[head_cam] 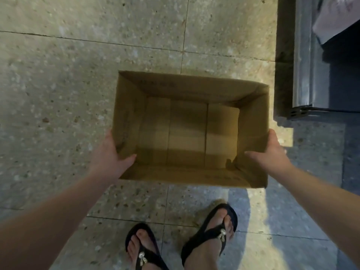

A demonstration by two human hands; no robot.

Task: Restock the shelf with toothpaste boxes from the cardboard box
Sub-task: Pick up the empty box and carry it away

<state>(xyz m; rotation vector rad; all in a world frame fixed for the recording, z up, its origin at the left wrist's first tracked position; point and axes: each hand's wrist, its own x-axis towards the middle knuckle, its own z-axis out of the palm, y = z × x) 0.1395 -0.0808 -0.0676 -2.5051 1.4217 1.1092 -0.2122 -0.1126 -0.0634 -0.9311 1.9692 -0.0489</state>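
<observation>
Both grips hold the cardboard box [187, 129]: your left hand [111, 152] clamps its left wall, thumb hooked inside over the rim, and your right hand [270, 151] does likewise on the right wall. Box sits open-topped above the tiled floor [78, 75], in front of your sandalled feet [210, 236]; can't tell whether it's lifted or resting. Inside shows only bare cardboard bottom w/ flap seams. Dark shelf base [303, 75] stands just to the right, apart from the box.
</observation>
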